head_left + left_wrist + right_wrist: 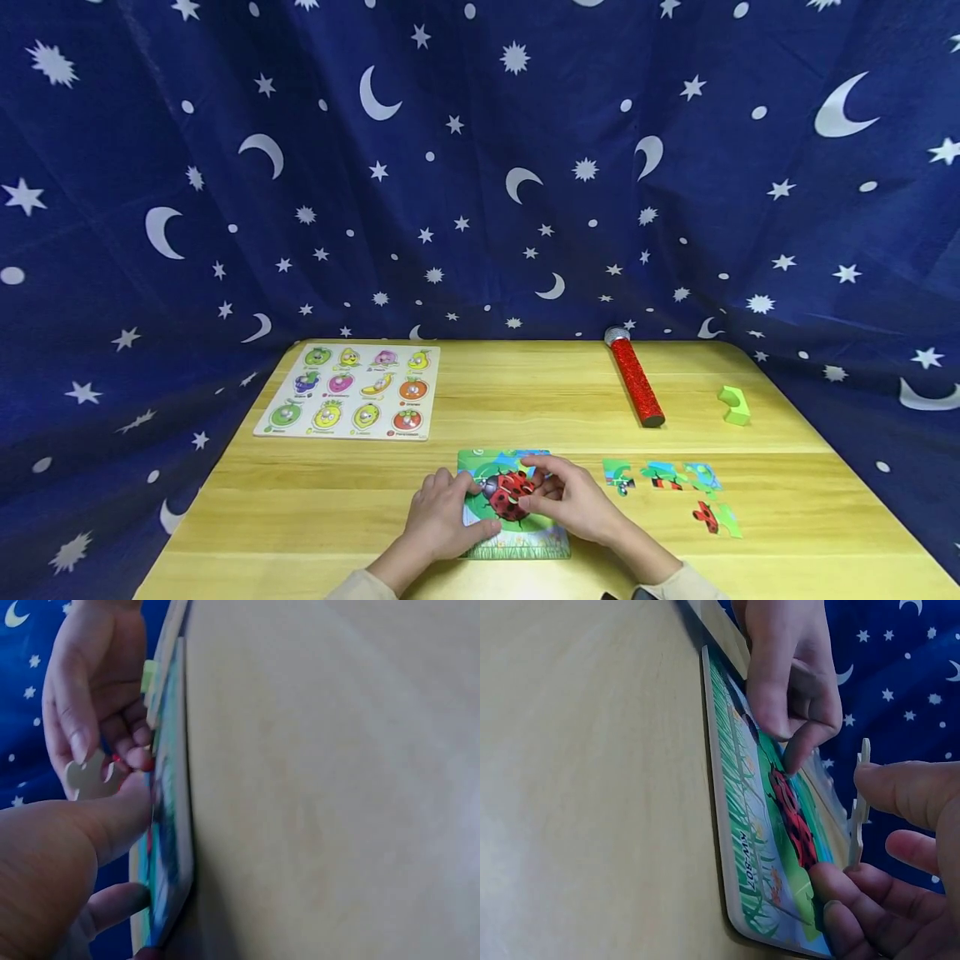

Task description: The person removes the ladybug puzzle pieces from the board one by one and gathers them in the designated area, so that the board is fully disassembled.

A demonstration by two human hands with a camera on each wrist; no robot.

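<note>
A ladybug jigsaw board (517, 546) lies flat near the front of the table. My right hand (576, 500) pinches a jigsaw piece (860, 810) between thumb and fingers, tilted on edge above the board; its pale back shows in the left wrist view. Some lower fingers of that hand touch the board's right part. On the board's left side rests my left hand (444, 517), thumb and index finger touching the picture. The ladybug (795, 825) shows red and black between the hands. The piece's printed face is mostly hidden.
Several loose jigsaw pieces (618, 473) lie right of the board, among them a red and green pair (727, 520). Farther back are a fruit puzzle board (345, 392), a red glittery microphone (636, 379) and a green notched block (735, 406). A starry blue curtain (480, 167) hangs behind.
</note>
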